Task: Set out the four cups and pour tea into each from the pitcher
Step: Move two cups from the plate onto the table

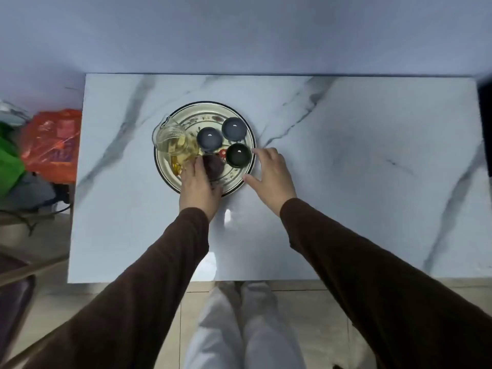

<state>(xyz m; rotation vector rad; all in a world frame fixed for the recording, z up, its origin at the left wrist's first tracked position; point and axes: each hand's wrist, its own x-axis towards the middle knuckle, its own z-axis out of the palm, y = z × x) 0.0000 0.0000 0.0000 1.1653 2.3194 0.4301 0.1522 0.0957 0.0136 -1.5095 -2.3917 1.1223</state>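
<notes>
A round patterned tray [241, 121] sits on the marble table [346, 155]. On it stand a glass pitcher [170, 138] with yellow tea at the left, two grey-blue cups [209, 137] [234, 129], a dark green cup [238, 155] and a dark brown cup [214, 166]. My left hand [198, 186] lies over the tray's near edge, fingers curled on the brown cup. My right hand [271, 173] hovers beside the tray's right rim, fingers spread, its index tip close to the green cup, holding nothing.
Orange [53, 145] and green [8, 166] plastic bags lie off the table's left edge. A dark object [486, 123] stands at the far right edge. White trouser legs [245, 328] show below the table's near edge.
</notes>
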